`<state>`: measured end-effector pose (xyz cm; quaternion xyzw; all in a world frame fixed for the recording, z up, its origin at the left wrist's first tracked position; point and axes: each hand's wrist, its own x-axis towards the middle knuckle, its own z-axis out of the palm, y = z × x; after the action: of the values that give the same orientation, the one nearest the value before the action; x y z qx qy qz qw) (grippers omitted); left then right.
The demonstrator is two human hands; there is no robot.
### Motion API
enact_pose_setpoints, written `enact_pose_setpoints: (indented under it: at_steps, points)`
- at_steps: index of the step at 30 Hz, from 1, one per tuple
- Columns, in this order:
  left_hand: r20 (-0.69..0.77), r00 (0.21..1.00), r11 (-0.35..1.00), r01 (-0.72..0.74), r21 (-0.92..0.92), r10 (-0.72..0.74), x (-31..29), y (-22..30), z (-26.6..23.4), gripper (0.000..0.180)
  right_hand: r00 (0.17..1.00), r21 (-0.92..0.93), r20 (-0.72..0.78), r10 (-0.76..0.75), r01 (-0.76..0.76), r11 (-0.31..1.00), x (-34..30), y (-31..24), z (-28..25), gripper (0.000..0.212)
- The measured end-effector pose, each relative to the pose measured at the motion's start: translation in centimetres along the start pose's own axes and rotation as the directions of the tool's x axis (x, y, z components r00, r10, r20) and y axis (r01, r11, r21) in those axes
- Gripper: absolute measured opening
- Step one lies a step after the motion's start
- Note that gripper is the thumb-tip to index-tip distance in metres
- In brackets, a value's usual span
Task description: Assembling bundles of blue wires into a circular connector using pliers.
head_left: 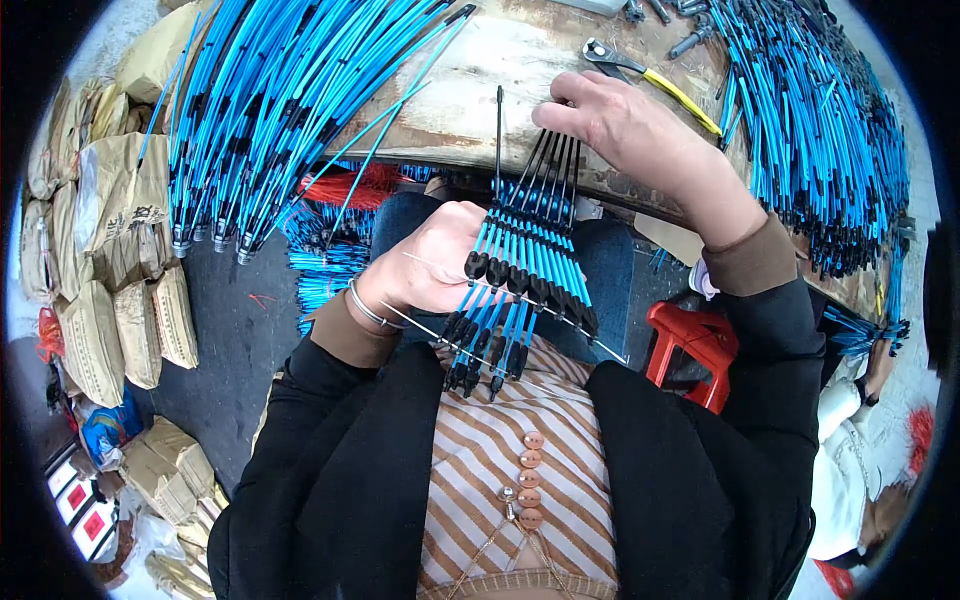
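Observation:
A row of blue umbrella ribs [530,254] with black joints is spread in front of my body. My left hand [440,255] is closed around its left side. Two thin pale wires cross the row, and black joints are lined up along them. At the far end, thin black rods run up under my right hand [618,118]. Its fingers are bent and closed at the rod ends, though the palm partly hides the grip. One black rod [499,130] stands apart on the left, outside those fingers.
Large piles of blue ribs lie at the left [290,90] and right [815,130] of the wooden table [460,75]. Yellow-handled pliers [655,85] rest beyond my right hand. A red stool [690,350] stands at lower right. Brown paper packages [125,190] are stacked at left.

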<state>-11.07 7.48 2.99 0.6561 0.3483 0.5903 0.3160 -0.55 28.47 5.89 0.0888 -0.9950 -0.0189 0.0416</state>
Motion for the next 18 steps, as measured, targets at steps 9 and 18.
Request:
enact_pose_setpoints:
  at_steps: [9,18]
  points:
    - [0.008,0.999,0.999,0.036,-0.003,-0.036,-1.1,-1.3,0.1,0.009,0.999,0.004,-0.031,-0.024,0.024,1.0,0.0,0.5,0.5,0.023]
    - [0.024,0.987,0.986,0.162,-0.03,-0.161,-2.5,0.0,1.0,0.006,0.993,-0.18,-0.117,0.017,-0.038,0.983,0.1,-2.7,0.8,0.031]
